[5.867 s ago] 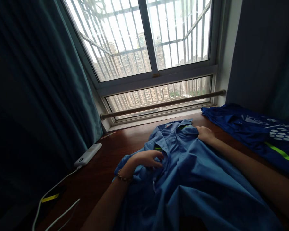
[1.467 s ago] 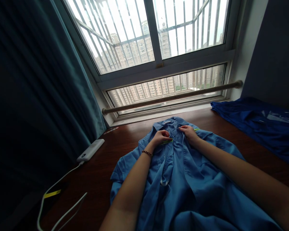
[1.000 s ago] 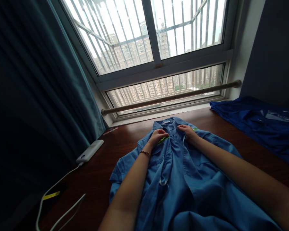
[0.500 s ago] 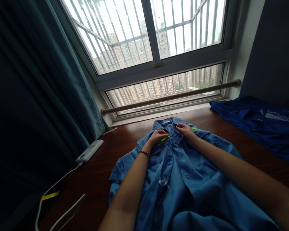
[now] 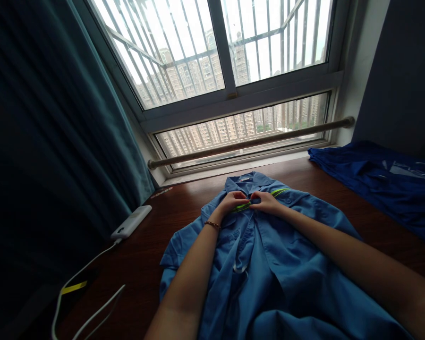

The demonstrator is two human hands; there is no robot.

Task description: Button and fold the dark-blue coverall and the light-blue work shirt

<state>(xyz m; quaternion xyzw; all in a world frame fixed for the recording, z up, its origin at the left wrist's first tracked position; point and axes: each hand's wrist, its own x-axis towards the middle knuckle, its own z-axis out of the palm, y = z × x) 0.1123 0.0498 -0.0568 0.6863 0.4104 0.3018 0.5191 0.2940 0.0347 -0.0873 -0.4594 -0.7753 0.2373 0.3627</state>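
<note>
A light blue work jacket (image 5: 290, 264) with yellow-green stripes lies front side up on the wooden surface, its collar (image 5: 246, 180) toward the window. My left hand (image 5: 233, 202) pinches the left front edge of the jacket by the yellow-green stripe. Close beside it, my right hand (image 5: 265, 203) pinches the opposite front edge, the fingertips of both hands nearly meeting at the middle. Whether a button or snap sits between the fingers is too small to tell. A bracelet (image 5: 213, 225) circles my left wrist.
Dark blue folded clothing (image 5: 371, 184) lies at the right. On the left are a white power bank (image 5: 131, 222) with a white cable (image 5: 88, 262) and a blue curtain (image 5: 102, 118). A rail (image 5: 251, 143) crosses in front of the barred window.
My right hand has moved down and left from near the collar, bringing its jacket edge up to my left hand. The left hand has stayed almost in place.
</note>
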